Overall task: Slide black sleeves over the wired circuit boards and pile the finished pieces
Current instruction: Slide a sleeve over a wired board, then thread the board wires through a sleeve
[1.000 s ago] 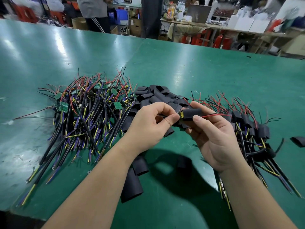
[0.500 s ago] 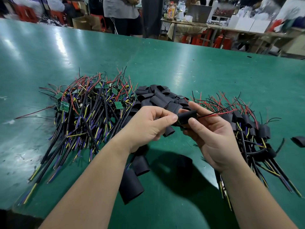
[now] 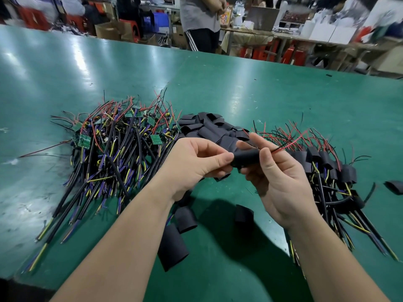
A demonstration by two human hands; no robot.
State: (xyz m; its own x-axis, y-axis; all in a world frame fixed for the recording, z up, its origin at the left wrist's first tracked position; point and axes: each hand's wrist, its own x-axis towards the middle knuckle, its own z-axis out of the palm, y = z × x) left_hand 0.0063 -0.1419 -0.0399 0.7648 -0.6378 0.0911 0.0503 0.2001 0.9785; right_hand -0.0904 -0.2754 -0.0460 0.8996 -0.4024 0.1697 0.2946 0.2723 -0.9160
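A black sleeve [image 3: 245, 157] is held above the green table [image 3: 218, 88], between both hands. My left hand [image 3: 196, 162] pinches its left end; my right hand [image 3: 277, 177] grips its right end, where thin red and black wires stick out. The board inside is hidden. A heap of bare wired circuit boards [image 3: 117, 147] with green boards lies at the left. Loose black sleeves [image 3: 209, 129] are heaped behind my hands. Sleeved finished pieces [image 3: 327, 171] are piled at the right.
Several loose sleeves [image 3: 172, 247] lie near the front edge under my arms, one more [image 3: 395, 186] at the far right. A person [image 3: 200, 22] stands behind the table's far edge, among boxes, red stools and benches.
The sleeve has slid further over the board; the yellow part seen at its left end a second ago is now covered. The person behind the table has walked to the right.
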